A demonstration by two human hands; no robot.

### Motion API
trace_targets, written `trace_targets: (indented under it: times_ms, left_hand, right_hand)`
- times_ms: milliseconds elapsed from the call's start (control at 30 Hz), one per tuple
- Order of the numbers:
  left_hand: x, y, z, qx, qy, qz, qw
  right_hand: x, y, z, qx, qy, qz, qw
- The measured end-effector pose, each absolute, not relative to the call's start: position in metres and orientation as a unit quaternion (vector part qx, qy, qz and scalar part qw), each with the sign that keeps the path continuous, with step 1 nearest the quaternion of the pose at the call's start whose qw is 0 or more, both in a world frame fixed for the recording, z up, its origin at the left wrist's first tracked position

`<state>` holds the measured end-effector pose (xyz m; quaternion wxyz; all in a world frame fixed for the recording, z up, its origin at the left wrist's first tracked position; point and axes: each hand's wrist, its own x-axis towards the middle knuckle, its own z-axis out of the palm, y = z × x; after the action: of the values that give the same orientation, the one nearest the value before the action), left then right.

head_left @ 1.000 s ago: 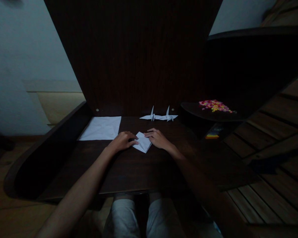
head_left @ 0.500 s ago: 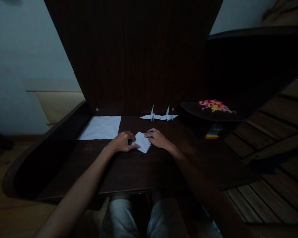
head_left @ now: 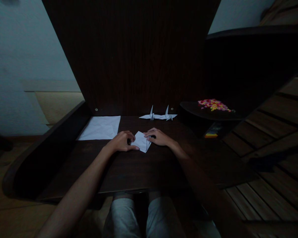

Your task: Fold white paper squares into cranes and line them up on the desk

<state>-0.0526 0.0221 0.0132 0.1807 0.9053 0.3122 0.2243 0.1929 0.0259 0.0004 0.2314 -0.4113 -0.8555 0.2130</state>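
Between both hands [head_left: 123, 141] [head_left: 159, 137] lies folded white paper [head_left: 140, 141].

This looks like a room in a home. The surface [head_left: 139, 172] is dark wood, like a household desk, with a tall back panel [head_left: 134, 59] and a rounded shelf [head_left: 187, 108] on the right. Two white paper birds [head_left: 152, 117] stand at the far edge, and a heap of small pink and yellow bits [head_left: 215, 104] lies on the shelf. On the left are a plain pale wall [head_left: 27, 49] and wooden floor [head_left: 5, 201]; wooden slats [head_left: 260, 201] run along the right.
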Motion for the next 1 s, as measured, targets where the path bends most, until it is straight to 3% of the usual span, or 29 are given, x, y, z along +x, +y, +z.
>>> trace_targets:
  times_ms: [1000]
  left_hand:
    - [-0.049, 0.025, 0.003, 0.891, 0.396, 0.192, 0.109]
  right_hand:
    - [0.187, 0.028, -0.012, -0.427, -0.842, 0.163, 0.287]
